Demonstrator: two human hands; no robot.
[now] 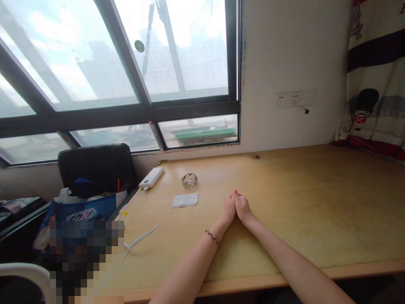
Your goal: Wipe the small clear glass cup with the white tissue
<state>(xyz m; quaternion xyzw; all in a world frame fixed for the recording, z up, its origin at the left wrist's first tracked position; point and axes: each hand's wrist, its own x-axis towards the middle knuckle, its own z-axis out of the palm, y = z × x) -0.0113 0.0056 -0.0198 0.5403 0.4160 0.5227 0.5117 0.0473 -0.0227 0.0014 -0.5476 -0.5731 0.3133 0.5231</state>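
Observation:
My left hand (230,208) and my right hand (243,208) are pressed together on the wooden table (284,202), thumbs side by side on top. Both look closed, and nothing shows in them; the inner sides of the fingers are hidden. A dark braided bracelet (213,238) circles my left wrist. To the left of the hands lies a folded white tissue (185,200). Just beyond it stands a silvery openwork ring-shaped piece (189,180), perhaps a bangle. Neither hand touches these things.
A white power bank (152,177) with a white cable (142,236) lies along the table's left edge. Beside the table are a black chair (96,164) and a blue bag (85,207). Behind are a window, wall sockets (287,99) and a patterned curtain (376,71).

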